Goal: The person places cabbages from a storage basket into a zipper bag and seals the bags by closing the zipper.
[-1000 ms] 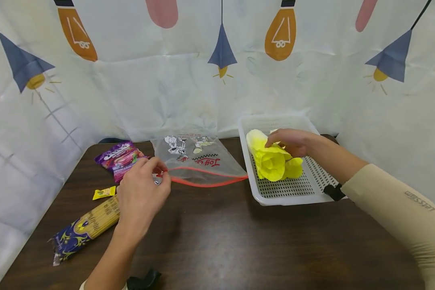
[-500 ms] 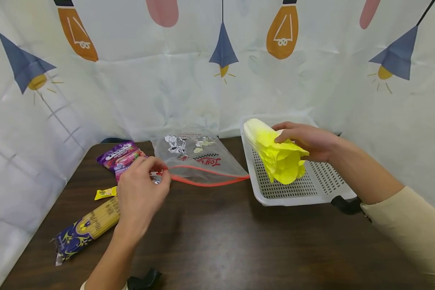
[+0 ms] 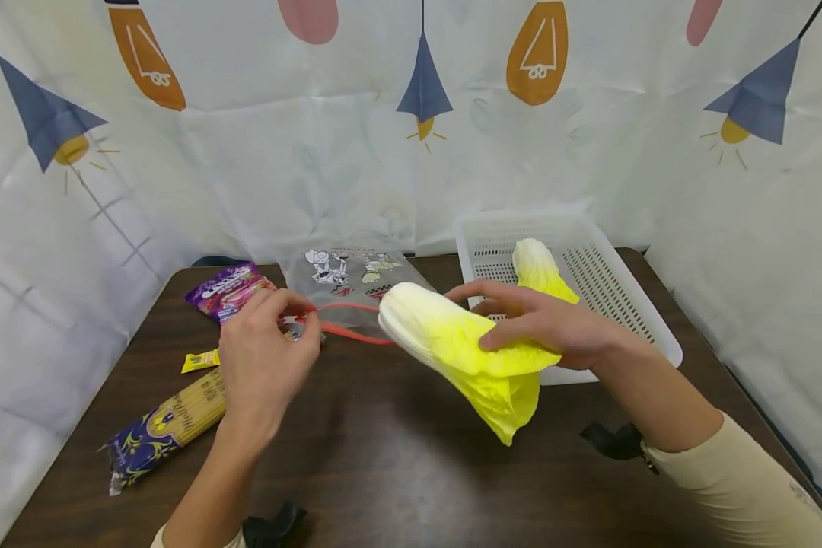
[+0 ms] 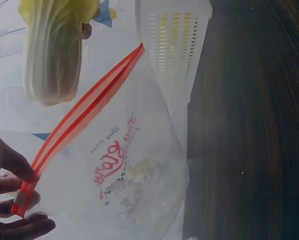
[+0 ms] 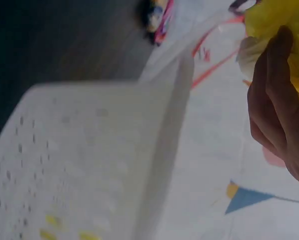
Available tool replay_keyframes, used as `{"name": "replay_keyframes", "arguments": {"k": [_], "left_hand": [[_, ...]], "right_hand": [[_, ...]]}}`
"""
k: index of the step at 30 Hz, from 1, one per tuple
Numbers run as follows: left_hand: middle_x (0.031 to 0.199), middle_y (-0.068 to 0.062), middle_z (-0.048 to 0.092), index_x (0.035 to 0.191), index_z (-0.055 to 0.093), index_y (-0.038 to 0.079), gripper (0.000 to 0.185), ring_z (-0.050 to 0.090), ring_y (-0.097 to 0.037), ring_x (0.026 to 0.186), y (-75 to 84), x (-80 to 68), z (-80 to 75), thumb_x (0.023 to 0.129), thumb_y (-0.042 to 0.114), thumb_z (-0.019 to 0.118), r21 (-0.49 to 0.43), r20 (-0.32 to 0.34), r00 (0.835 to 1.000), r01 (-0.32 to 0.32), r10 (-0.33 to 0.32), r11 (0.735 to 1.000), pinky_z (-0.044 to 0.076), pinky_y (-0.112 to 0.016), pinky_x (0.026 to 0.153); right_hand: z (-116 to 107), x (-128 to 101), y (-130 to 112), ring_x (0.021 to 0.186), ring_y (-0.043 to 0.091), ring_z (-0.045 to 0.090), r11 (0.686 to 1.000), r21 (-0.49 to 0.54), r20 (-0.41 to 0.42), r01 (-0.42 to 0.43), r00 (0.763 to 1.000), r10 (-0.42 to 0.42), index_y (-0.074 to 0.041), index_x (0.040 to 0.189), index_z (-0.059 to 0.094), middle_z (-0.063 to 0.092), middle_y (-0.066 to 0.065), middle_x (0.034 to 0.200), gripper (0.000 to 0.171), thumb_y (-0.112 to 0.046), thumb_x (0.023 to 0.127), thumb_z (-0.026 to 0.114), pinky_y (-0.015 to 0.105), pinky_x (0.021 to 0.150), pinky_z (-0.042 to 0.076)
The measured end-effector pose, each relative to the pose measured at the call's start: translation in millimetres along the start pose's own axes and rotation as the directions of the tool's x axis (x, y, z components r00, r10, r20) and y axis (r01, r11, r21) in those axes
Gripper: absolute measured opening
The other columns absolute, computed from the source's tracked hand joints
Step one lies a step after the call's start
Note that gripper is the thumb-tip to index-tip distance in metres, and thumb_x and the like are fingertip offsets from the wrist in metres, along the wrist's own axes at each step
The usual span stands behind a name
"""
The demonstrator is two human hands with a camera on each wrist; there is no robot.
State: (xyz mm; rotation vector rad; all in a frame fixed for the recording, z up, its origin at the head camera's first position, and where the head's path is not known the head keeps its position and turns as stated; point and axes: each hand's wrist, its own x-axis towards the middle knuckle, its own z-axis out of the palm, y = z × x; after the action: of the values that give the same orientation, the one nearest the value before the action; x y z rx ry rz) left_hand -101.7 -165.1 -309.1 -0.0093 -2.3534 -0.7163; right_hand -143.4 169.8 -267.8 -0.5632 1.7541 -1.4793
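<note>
My right hand (image 3: 544,323) grips a yellow-and-white napa cabbage (image 3: 445,335) by its leafy part, white base pointing left. That cabbage hangs over the table between the basket and a clear zip bag (image 3: 356,278) with a red seal. With thumb and fingers my left hand (image 3: 267,354) pinches the left corner of the bag's seal. In the left wrist view the bag's red seal (image 4: 89,110) stands parted, and the cabbage base (image 4: 52,65) is apart from it. A second napa cabbage (image 3: 541,270) lies in the white basket (image 3: 623,312), partly behind my right hand.
Left of my left hand lie a purple snack packet (image 3: 222,293), a small yellow wrapped candy (image 3: 201,361) and a pack of spaghetti (image 3: 171,426). A printed curtain (image 3: 301,167) stands behind the dark table (image 3: 383,472).
My right hand has lifted one cabbage out of the basket and brought it left, close to the bag's mouth. The second cabbage has come into sight. My left hand keeps its pinch on the bag.
</note>
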Motion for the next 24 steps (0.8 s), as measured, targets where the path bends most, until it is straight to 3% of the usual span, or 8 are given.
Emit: {"name": "replay_keyframes", "arguments": {"k": [6,16,24], "left_hand": [[0.087,-0.007,0.073,0.087,0.077,0.008,0.006,0.065,-0.026,0.075,1.2,-0.5,0.7,0.086,0.013,0.075,-0.026,-0.013,0.999,-0.035,0.035,0.999,0.047,-0.044,0.07],[0.086,-0.008,0.073,0.087,0.078,0.006,0.005,0.067,-0.026,0.077,3.9,-1.4,0.6,0.084,0.01,0.078,-0.055,-0.014,0.998,-0.062,0.061,0.997,0.051,-0.043,0.069],[0.087,-0.006,0.072,0.089,0.079,0.007,0.008,0.063,-0.024,0.075,2.2,-1.3,-0.5,0.081,0.007,0.079,-0.036,0.032,0.997,-0.063,0.064,0.997,0.052,-0.04,0.066]], "right_hand": [[21,14,12,0.103,0.034,0.069,0.997,-0.065,0.033,0.038,0.999,-0.036,-0.021,0.153,0.044,0.052,0.023,0.141,0.059,-0.016,0.097,0.064,0.041,0.085,0.062],[35,26,22,0.106,0.03,0.068,0.995,-0.101,-0.027,0.006,1.0,-0.009,-0.024,0.15,0.05,0.059,0.02,0.132,0.057,-0.019,0.096,0.066,0.041,0.086,0.06],[45,39,27,0.109,0.03,0.067,0.999,-0.03,-0.098,-0.04,0.995,0.037,-0.017,0.149,0.049,0.06,0.017,0.134,0.054,-0.028,0.099,0.064,0.04,0.093,0.058]]}}
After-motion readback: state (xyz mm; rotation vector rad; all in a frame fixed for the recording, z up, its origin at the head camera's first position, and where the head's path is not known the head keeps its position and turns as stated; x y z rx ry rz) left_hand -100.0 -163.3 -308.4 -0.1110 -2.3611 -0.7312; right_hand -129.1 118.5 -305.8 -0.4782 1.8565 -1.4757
